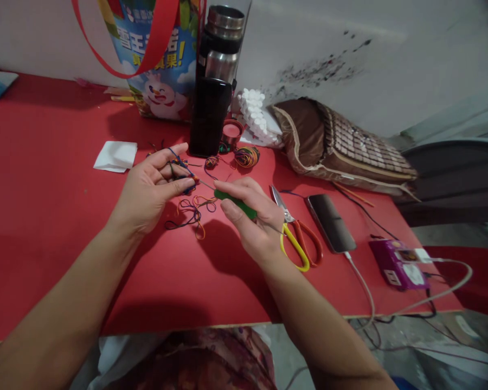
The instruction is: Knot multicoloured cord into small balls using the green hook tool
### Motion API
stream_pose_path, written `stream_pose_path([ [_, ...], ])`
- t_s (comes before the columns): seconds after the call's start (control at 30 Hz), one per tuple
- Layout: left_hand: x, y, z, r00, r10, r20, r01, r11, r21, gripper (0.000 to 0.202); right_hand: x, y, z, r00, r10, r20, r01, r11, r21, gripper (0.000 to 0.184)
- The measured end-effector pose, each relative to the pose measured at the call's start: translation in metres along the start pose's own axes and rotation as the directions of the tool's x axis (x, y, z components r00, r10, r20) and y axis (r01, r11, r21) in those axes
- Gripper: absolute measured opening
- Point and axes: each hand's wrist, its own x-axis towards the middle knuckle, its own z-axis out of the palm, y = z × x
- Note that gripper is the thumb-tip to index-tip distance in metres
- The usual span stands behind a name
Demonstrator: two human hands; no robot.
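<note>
My left hand [152, 176] pinches a small piece of crochet work [190, 187] in dark blue and orange yarn, with blue yarn running over the raised index finger. My right hand [254, 214] is closed around the green handle of a crochet hook [236, 203]. The hook's thin metal shaft points left and meets the work at my left fingertips; its very tip is hard to make out. Loose purple and orange yarn [195, 214] lies on the table below the work. Behind it are a small yarn ball [211, 162] and a larger multicoloured yarn ball [247, 156].
Scissors [296, 233] and a charging phone [331, 222] lie right of my right hand. A black phone [210, 116] leans against a steel flask [222, 54] beside a printed bag [162, 81]. White paper [116, 156], a brown cushion [350, 141] and a purple box [398, 264] rest on the red table [44, 216].
</note>
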Motion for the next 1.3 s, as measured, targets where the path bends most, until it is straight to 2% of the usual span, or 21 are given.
stream_pose_path([
  [0.27,0.0014,0.0015,-0.0032,1.0,-0.021,0.012,0.021,1.0,0.009,0.053,0.0001,-0.0024,0.0008,1.0,0.019,-0.006,-0.019,1.0,0.021,0.025],
  [0.5,0.0,0.0008,-0.0051,0.999,-0.015,0.034,0.012,0.995,0.095,0.04,0.0003,-0.0029,0.0007,0.999,0.035,0.002,-0.035,0.999,0.003,0.024],
  [0.83,0.001,0.0016,-0.0064,1.0,0.008,0.028,-0.011,0.993,0.117,0.043,0.001,-0.0027,0.0001,1.0,0.017,0.013,-0.018,1.0,0.015,0.024],
  [1.03,0.0015,0.0009,-0.0061,1.0,0.008,0.015,-0.009,0.996,0.087,0.043,0.0004,-0.0035,0.0013,1.0,0.009,-0.001,-0.009,0.999,0.031,0.025],
  [1.3,0.0001,-0.0018,-0.0019,0.999,-0.044,-0.003,0.044,0.998,-0.035,0.05,-0.0017,-0.002,0.0036,0.999,0.021,-0.03,-0.018,0.995,0.094,0.029],
])
